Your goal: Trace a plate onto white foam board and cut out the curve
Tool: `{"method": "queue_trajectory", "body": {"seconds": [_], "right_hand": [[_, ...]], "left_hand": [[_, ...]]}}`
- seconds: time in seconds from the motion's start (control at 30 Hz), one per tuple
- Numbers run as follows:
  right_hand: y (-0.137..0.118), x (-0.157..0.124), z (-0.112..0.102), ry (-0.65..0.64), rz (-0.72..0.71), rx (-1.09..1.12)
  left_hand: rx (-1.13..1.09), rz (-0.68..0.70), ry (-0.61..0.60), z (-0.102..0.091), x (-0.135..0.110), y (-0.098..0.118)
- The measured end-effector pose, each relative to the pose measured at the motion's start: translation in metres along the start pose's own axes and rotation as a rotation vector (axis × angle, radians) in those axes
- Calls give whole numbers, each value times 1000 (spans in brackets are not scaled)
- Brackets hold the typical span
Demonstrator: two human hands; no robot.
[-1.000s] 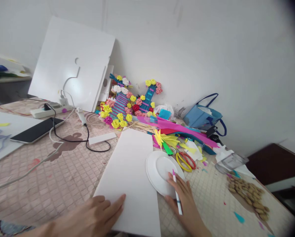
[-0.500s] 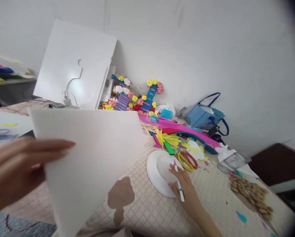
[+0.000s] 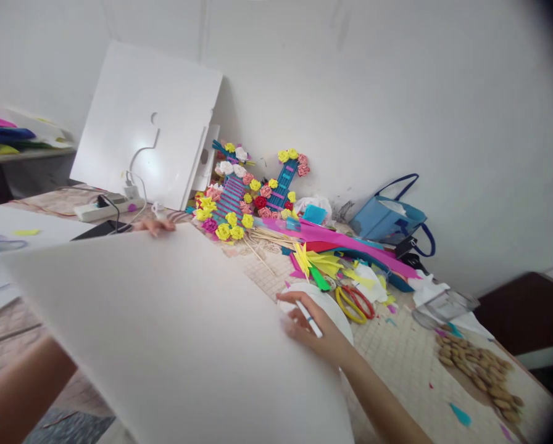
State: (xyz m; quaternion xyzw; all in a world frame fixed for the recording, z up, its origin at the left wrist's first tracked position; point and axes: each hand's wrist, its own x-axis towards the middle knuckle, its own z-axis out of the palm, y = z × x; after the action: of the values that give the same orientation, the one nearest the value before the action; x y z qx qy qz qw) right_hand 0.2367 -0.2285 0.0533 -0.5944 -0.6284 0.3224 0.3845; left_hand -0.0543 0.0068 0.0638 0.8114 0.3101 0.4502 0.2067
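Observation:
A large white board (image 3: pixel 179 327) slants across the front of the view, over the table. My left forearm passes beneath its near left edge; my left hand (image 3: pixel 158 227) shows at the far edge, fingers curled there, the rest hidden by the board. My right hand (image 3: pixel 311 324) is at the board's right edge, fingertips touching it, with a slim white pen (image 3: pixel 310 319) held between the fingers. Partly covered by that hand and the board is a white plate (image 3: pixel 336 308). Yellow-handled and red-handled scissors (image 3: pixel 353 303) lie just beyond the plate.
Paper-flower decorations (image 3: pixel 232 197) lean at the wall beside thin sticks (image 3: pixel 276 237) and coloured paper strips (image 3: pixel 332 237). A blue bag (image 3: pixel 390 216), a clear container (image 3: pixel 445 307) and a pile of nuts (image 3: pixel 478 370) are on the right. A power strip (image 3: pixel 105 209) sits at left.
The board has swung from nearly upright to a flatter slant, rightward over the plate. My left hand has shifted to its far edge; my right hand has come off the plate to the board's edge.

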Motion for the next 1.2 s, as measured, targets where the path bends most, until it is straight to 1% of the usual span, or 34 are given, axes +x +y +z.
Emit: {"method": "queue_trajectory", "body": {"seconds": [0.07,0.13,0.2,0.3,0.37,0.4,0.47,0.53,0.63,0.7,0.77,0.83,0.93,1.03,1.13,1.2], "right_hand": [[0,-13,-2,-16,112,49],[8,-27,-11,49,197,74],[21,-43,-29,191,257,53],[43,-65,-59,507,321,-22],[52,-78,-74,636,358,-44],[53,-83,-79,669,382,-53],[51,-90,-82,681,437,-69],[44,-92,-77,663,483,-84],[33,-86,-63,690,476,-75],[27,-80,-54,719,459,-73],[23,-75,-50,718,469,-69],[23,-73,-50,696,480,-58],[31,-79,-60,663,468,-87],[41,-92,-72,670,464,-158],[46,-100,-77,686,479,-206],[45,-100,-75,695,477,-217]], "left_hand": [[-55,25,-55,13,0,-2],[-64,19,-122,22,-6,-4],[-18,-21,-179,33,-8,-8],[113,-84,-250,55,-3,-21],[216,-105,-294,70,2,-32],[269,-107,-309,76,3,-36],[373,-102,-326,84,5,-44],[472,-93,-340,88,7,-47],[605,-78,-357,91,14,-44],[666,-36,-370,98,22,-37],[691,48,-406,113,31,-29],[686,158,-472,134,40,-22],[663,338,-591,167,53,-18],[646,459,-668,190,63,-21],[625,538,-673,204,74,-22],[610,569,-625,212,83,-20]]}}
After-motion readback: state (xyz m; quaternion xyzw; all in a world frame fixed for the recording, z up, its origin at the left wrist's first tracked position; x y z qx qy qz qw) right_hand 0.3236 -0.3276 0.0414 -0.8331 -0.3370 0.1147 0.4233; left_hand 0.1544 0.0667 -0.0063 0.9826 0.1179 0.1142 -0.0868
